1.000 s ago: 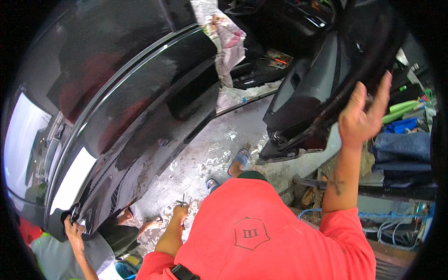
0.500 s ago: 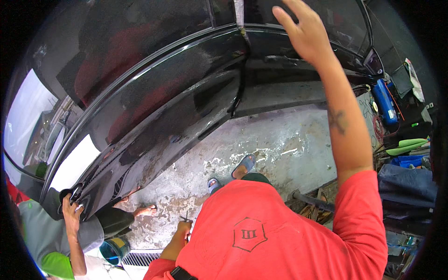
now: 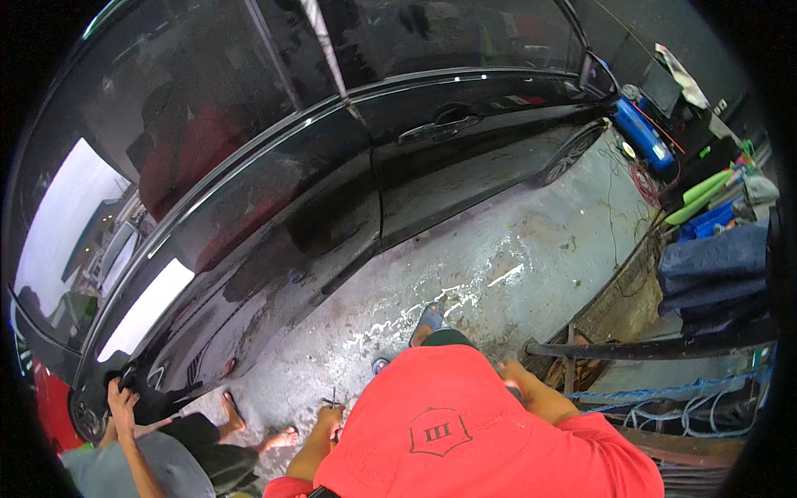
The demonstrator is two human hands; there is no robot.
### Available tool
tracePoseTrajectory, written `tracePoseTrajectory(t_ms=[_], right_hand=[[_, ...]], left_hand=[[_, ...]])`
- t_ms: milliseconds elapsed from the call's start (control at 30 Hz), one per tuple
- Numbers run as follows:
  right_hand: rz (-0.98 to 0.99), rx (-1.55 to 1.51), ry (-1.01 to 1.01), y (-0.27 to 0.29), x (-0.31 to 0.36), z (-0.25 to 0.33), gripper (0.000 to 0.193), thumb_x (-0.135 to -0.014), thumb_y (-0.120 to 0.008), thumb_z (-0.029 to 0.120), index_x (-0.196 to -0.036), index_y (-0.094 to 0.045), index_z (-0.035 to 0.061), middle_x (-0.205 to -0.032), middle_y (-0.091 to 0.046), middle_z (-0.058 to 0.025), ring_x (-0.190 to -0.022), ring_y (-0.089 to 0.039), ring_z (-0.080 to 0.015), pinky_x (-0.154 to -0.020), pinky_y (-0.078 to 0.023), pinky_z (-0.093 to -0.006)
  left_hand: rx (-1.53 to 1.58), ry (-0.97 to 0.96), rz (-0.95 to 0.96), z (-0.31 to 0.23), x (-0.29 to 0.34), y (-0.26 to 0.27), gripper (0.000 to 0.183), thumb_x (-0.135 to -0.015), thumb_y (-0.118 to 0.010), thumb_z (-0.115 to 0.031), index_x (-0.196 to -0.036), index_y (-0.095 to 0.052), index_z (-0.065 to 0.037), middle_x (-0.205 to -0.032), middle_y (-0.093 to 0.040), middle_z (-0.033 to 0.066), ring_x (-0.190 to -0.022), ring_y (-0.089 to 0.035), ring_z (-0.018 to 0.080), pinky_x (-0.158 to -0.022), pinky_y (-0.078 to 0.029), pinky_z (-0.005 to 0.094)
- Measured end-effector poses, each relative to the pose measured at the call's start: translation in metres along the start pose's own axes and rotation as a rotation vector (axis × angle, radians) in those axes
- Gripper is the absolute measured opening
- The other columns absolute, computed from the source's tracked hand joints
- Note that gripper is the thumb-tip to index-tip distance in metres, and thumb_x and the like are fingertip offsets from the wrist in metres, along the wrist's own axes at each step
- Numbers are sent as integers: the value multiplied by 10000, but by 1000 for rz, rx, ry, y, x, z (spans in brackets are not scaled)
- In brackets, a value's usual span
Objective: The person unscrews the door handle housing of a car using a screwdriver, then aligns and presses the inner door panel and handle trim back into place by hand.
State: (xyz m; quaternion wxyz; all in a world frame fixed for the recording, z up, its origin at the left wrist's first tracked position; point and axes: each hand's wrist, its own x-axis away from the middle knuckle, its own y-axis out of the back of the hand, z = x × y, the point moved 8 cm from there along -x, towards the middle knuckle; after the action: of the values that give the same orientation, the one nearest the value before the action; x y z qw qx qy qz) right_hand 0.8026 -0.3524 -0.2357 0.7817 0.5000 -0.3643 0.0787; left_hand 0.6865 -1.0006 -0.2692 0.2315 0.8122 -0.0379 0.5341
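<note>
My left hand (image 3: 329,417) is low beside my red shirt, its fingers closed round a thin dark tool (image 3: 334,397) with a short crosspiece; its kind is too small to make out. On the other side of the shirt, my right hand (image 3: 510,373) hangs close to my body. Cloth and forearm partly cover its fingers, so its grip does not show. Ahead stands a glossy black car, with a rear door (image 3: 274,236) at left and a front door (image 3: 473,158) at right. A door handle (image 3: 440,129) shows on the front door. Neither hand touches the car.
At lower left a co-worker's hand (image 3: 123,404) is at the car's rear side. A blue cylinder (image 3: 643,133) lies by the far right wall. Closer on the right are dark blue cloth (image 3: 714,270), a long dark bar (image 3: 647,352) and blue rope netting (image 3: 681,407). The concrete floor (image 3: 490,249) is stained.
My right arm, raised before the front door with fingers spread, has dropped to my side. The view has swung rightward. My left hand keeps the tool. The co-worker's feet have shifted.
</note>
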Motion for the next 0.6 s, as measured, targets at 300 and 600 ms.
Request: tracePoseTrajectory(t_ms=[300,600], right_hand=[[-117,-729,-447,-34,54,-86,430,-1035,-721,363,-1277,-722,7,-1081,-752,-171,-906,-706,-261,-828,-569,-482],[-252,-657,-222,50,41,-7,555,-996,-760,370,-1381,-682,-23,-1266,-759,-235,-1165,-735,-334,-991,-553,-414]], left_hand=[[-157,-42,-63,-41,17,15,357,-967,-797,-365,-1067,-708,-34,-940,-677,118,-813,-663,294,-601,-588,474],[-134,4,-80,4,10,19,393,-962,-801,-377,-1102,-714,-20,-982,-698,142,-825,-677,313,-596,-580,470]])
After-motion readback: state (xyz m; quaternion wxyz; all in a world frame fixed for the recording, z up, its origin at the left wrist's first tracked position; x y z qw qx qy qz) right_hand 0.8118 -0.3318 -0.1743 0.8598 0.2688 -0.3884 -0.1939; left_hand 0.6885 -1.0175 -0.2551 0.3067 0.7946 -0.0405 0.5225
